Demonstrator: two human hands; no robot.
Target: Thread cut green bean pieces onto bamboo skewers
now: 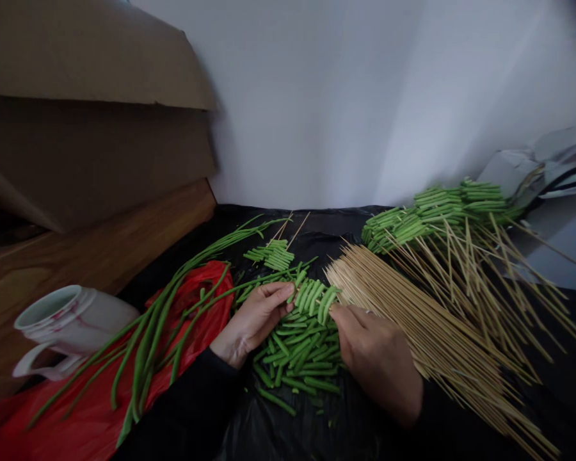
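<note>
Between my two hands is a row of short green bean pieces (312, 297) threaded side by side on a bamboo skewer. My right hand (377, 355) is closed on the skewer at the right end of the row; its fingers hide most of the stick. At the other end, my left hand (256, 317) pinches a bean piece (292, 294) between thumb and fingers by the skewer's tip. Directly below both hands lies a loose pile of cut bean pieces (300, 352). Beside my right hand spreads a thick bundle of bare bamboo skewers (413, 307).
Filled bean skewers (432, 214) are stacked at the back right, a few more (276, 255) behind my hands. Long uncut beans (148, 339) lie on a red plastic bag (196, 355) at left, beside a white mug (91, 320). A cardboard box (96, 147) stands behind.
</note>
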